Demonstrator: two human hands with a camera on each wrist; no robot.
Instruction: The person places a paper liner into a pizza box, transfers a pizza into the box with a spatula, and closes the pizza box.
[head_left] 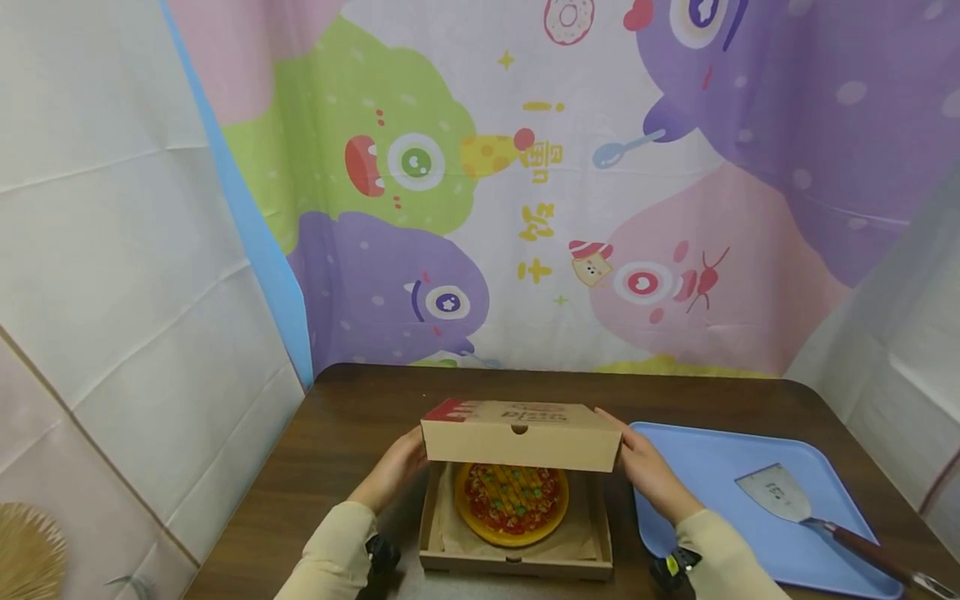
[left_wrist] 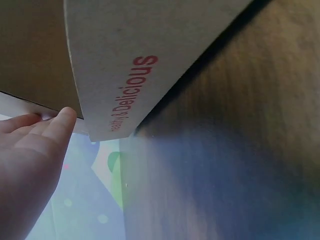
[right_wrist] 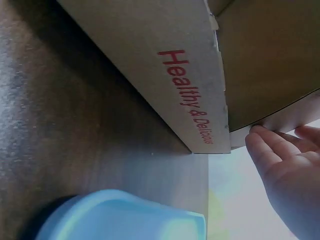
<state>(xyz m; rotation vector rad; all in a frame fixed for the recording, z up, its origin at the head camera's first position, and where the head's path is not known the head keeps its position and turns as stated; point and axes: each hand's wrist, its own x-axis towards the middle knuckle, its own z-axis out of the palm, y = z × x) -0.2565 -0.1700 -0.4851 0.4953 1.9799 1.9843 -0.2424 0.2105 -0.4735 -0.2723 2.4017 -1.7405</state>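
Observation:
A cardboard pizza box [head_left: 517, 567] stands on the table with its lid [head_left: 517, 444] partly raised and tilted. Inside it, on brown paper [head_left: 588, 533], lies a round pizza [head_left: 512, 504] with red, yellow and green toppings; the lid hides its far edge. My left hand [head_left: 396, 468] holds the lid's left side, and in the left wrist view its fingertips [left_wrist: 66, 114] meet the lid's edge. On the opposite side, my right hand [head_left: 651, 473] holds the lid, fingertips [right_wrist: 256, 134] at its edge in the right wrist view. Both thumbs are hard to make out.
To the right of the box lies a light blue tray [head_left: 697, 475]. A pizza server with a metal blade [head_left: 776, 493] and a dark wooden handle [head_left: 862, 550] rests across it. The dark wooden table [head_left: 352, 417] meets a cartoon-printed curtain [head_left: 525, 325] at the back.

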